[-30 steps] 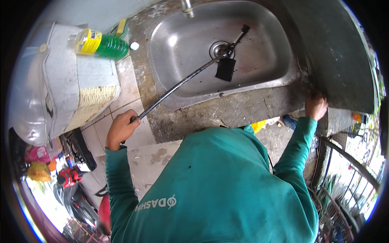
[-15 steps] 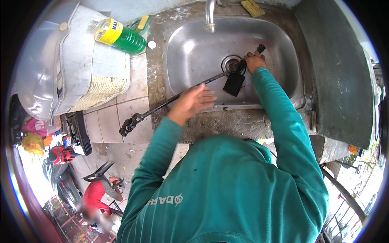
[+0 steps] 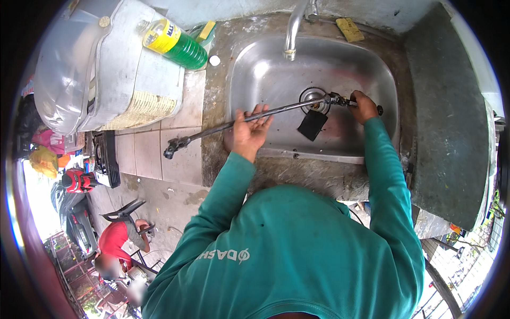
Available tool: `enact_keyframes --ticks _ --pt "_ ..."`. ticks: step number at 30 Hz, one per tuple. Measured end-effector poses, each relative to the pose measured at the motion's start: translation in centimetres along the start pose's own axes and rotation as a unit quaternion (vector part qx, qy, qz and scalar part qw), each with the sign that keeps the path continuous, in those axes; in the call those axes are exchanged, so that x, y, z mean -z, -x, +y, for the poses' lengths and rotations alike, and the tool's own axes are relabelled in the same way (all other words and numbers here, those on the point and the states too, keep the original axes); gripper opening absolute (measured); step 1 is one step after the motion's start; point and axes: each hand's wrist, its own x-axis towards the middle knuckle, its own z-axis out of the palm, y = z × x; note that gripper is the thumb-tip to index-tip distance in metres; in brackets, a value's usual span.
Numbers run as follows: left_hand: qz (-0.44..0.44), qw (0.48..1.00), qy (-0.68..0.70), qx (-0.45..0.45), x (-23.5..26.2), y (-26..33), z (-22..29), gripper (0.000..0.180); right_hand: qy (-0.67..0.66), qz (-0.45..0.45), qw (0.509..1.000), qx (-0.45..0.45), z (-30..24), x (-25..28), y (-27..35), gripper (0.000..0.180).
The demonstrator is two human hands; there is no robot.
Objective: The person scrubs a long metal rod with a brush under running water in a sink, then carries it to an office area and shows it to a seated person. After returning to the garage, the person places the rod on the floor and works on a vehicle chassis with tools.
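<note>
A long dark metal shaft [image 3: 292,107] with a universal joint at each end slants across the sink. Its left joint [image 3: 177,146] hangs over the tiled counter. My left hand [image 3: 249,133] is palm up beneath the shaft, which lies across its fingers. At the other end, my right hand [image 3: 363,107] is closed by the right joint [image 3: 334,99], fingers curled round the shaft's end; the grip is partly hidden. A small dark round tip [image 3: 379,110] shows beyond that hand. Below the drain [image 3: 314,97] lies a flat black rectangular piece [image 3: 312,126].
The steel sink [image 3: 249,69] has a faucet [image 3: 293,32] above it and a yellow sponge [image 3: 349,30] behind. A bottle of green liquid [image 3: 178,45] lies left beside a white cap [image 3: 214,60]. A grey panel [image 3: 441,117] stands right. A person in red [image 3: 114,242] sits lower left.
The shaft's right end has risen off the drain area and moved right with my right hand. My left hand has turned palm up under the shaft. The black piece stays in the sink.
</note>
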Motion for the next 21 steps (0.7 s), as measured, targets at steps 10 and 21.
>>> enact_keyframes --ticks 10,21 --pt "-0.262 0.948 0.112 -0.139 -2.1 8.5 11.9 0.058 -0.056 0.121 0.976 0.174 -13.2 10.0 3.5 0.025" --pt "-0.456 0.854 0.081 -0.239 -4.5 17.0 18.3 0.046 -0.11 0.112 0.956 0.248 -20.6 9.3 3.6 0.025"
